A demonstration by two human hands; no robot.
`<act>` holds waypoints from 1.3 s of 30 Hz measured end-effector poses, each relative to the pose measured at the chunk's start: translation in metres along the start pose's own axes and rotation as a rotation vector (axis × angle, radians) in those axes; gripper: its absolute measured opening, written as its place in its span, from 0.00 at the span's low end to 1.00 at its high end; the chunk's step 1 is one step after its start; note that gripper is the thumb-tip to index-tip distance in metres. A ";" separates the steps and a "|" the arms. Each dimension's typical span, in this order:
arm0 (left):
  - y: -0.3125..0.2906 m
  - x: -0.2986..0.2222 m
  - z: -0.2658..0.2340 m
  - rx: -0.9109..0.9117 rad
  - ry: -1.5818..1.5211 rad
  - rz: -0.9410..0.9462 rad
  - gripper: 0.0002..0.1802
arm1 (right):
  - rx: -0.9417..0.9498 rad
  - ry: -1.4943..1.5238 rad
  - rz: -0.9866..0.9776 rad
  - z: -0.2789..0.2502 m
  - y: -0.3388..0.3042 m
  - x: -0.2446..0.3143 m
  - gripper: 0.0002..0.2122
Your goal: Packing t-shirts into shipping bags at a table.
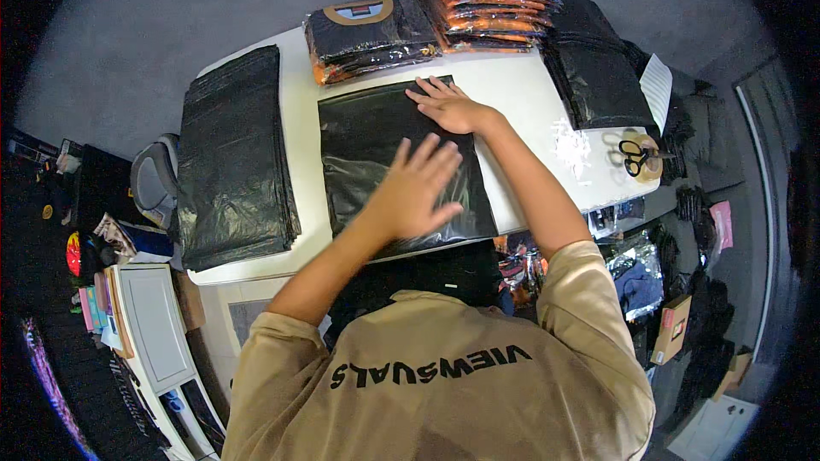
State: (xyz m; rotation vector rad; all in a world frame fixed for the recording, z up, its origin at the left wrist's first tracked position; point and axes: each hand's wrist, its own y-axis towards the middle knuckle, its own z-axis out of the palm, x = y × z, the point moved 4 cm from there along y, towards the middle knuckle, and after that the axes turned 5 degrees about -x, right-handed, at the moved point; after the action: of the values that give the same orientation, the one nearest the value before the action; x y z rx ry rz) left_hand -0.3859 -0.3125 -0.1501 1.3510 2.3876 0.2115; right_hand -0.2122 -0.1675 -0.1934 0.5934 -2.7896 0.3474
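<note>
A glossy black plastic bag [363,141] lies flat on the white table [303,132], right in front of me. My right hand [450,107] rests on its far right corner, fingers spread. Over the middle of the bag is my left hand [418,186], fingers apart and slightly blurred; whether it touches the plastic I cannot tell. Neither hand grips anything. To the left lies a stack of black plastic bags [231,154]. Beyond the bag, shirts in clear packaging [367,38] sit near the far edge.
A tall stack of packaged garments [487,4] stands at the far edge, with more black bags [598,77] at the right. Black-handled scissors [634,158] lie near a tape roll [651,169] at the right edge. A white cabinet [155,316] stands at lower left.
</note>
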 end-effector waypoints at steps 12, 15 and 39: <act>0.005 -0.017 0.002 0.067 0.028 -0.047 0.47 | -0.065 0.015 -0.011 0.004 -0.003 0.004 0.31; -0.001 -0.048 0.006 0.083 -0.011 0.114 0.53 | -0.090 0.032 -0.008 0.005 -0.006 0.003 0.31; -0.054 -0.029 -0.017 0.126 -0.031 -0.103 0.51 | -0.134 -0.038 0.014 0.008 -0.012 0.007 0.33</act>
State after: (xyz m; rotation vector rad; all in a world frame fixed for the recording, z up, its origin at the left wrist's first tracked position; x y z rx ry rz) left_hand -0.4222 -0.3644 -0.1442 1.2698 2.4723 0.0119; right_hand -0.2152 -0.1829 -0.1962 0.5553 -2.8267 0.1519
